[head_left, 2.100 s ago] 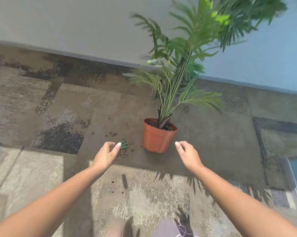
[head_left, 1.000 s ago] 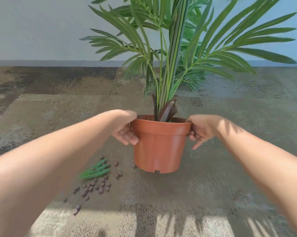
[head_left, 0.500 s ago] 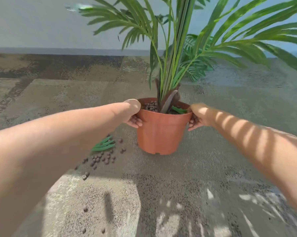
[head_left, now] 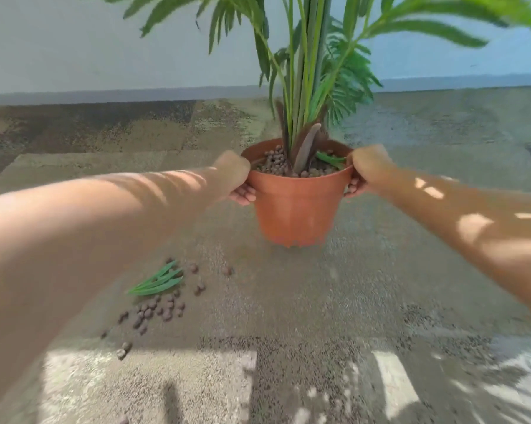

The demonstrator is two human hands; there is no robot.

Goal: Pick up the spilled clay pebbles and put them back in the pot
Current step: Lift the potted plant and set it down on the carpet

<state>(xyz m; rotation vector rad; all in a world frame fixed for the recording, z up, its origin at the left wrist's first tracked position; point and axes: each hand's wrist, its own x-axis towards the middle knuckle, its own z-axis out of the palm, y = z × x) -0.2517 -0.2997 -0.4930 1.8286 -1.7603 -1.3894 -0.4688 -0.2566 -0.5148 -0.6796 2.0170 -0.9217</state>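
**Both hands on the pot, pebbles loose on the floor**

The left hand (head_left: 238, 179) and the right hand (head_left: 363, 169) grip opposite sides of the orange pot (head_left: 294, 209) at its rim, fingers curled under the lip. The pot stands upright, with a palm plant (head_left: 307, 71) rising from pebbles inside it. On the speckled floor (head_left: 319, 316) to the left, spilled clay pebbles (head_left: 158, 310) lie scattered beside a fallen green leaf (head_left: 157, 283). A pale wall (head_left: 74, 41) runs behind.
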